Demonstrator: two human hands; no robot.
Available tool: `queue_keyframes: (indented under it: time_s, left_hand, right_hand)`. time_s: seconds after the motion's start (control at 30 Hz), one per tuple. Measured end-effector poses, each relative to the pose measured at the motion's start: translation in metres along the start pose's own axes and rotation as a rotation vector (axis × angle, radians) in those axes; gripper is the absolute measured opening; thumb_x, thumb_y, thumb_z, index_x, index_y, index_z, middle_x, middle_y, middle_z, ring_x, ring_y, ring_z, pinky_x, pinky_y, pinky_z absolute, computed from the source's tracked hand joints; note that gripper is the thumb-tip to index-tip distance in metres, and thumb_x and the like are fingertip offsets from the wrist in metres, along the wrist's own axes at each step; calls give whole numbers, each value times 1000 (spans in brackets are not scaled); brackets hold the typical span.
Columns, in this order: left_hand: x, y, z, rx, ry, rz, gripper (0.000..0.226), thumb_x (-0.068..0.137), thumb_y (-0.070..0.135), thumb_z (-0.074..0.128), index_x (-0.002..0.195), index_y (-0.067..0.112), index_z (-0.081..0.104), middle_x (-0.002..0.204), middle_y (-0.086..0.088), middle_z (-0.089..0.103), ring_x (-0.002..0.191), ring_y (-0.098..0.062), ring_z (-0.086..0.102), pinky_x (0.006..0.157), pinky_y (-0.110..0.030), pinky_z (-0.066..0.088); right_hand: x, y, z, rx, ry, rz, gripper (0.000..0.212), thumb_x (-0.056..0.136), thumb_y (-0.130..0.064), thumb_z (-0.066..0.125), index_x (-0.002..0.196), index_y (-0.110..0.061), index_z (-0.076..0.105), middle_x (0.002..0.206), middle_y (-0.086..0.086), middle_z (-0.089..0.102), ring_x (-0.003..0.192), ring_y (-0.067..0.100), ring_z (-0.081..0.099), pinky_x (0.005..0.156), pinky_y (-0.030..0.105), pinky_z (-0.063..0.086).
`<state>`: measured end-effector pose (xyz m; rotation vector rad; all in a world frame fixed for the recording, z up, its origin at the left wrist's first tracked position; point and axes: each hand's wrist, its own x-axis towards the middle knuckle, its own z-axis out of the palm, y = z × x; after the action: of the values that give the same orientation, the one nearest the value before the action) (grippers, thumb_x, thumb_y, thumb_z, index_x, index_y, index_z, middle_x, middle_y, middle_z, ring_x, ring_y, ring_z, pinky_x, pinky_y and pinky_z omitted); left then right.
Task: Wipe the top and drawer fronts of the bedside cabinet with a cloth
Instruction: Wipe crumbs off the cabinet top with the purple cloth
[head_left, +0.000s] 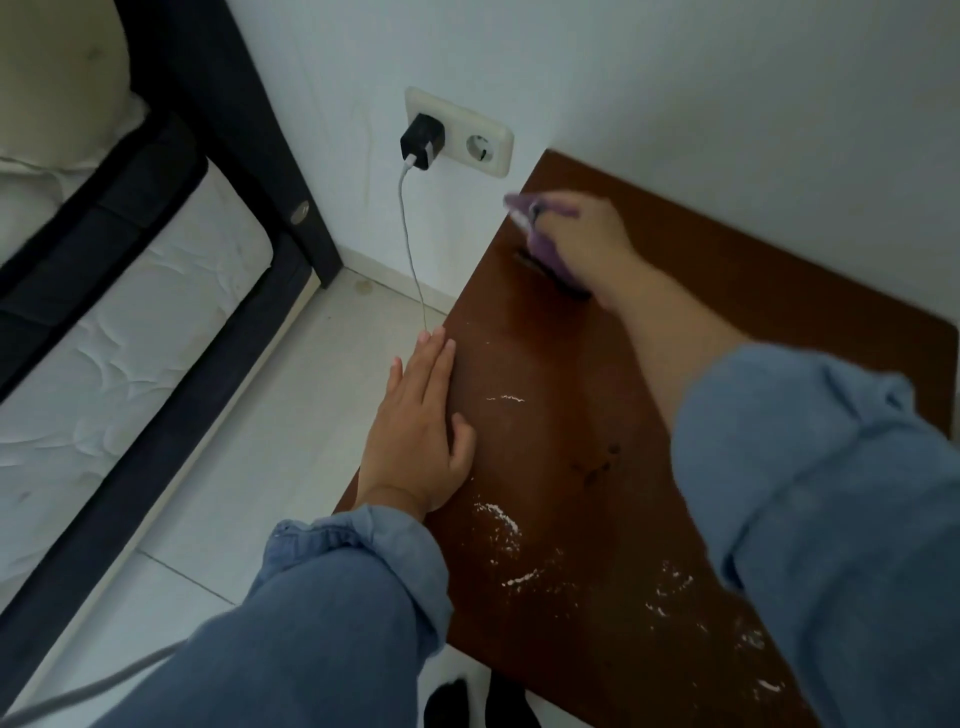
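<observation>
Up at the far corner of the cabinet top (597, 415), the right hand (582, 244) grips the purple cloth (540, 228). White smears (498, 525) lie nearer me, closer to the flat, open left hand (415, 441) on the edge.

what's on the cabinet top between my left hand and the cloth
In the head view, only bare brown cabinet top with faint white specks lies between the left hand and the purple cloth.
</observation>
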<state>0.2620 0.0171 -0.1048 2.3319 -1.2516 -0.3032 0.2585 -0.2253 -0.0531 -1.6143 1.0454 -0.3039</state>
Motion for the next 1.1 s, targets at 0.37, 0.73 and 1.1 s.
queue_keyframes:
  time_s: [0.37,0.73,1.1]
  left_hand:
    - [2,-3,3,-32,4,-2,71,84,31,32,151,9,20,160,-6,16,149,-16,7,122,-37,3]
    - [2,-1,1,-75,53,6,77,78,22,37,151,6,18,160,-10,16,149,-19,6,119,-29,-8]
    - [-125,-20,-6,-91,186,-289,58,92,27,32,148,10,30,151,-9,37,141,-21,32,118,-39,24]
  right_hand:
    - [55,-1,11,-884,222,-160,34,95,-31,39,121,-25,61,132,9,49,126,35,37,99,43,32]
    - [-109,59,56,-955,90,-417,32,92,-31,46,123,-31,57,110,2,50,101,27,45,81,40,36]
    - [-123,55,53,-872,27,-295,34,96,-30,42,125,-44,54,117,3,46,108,28,42,89,41,32]
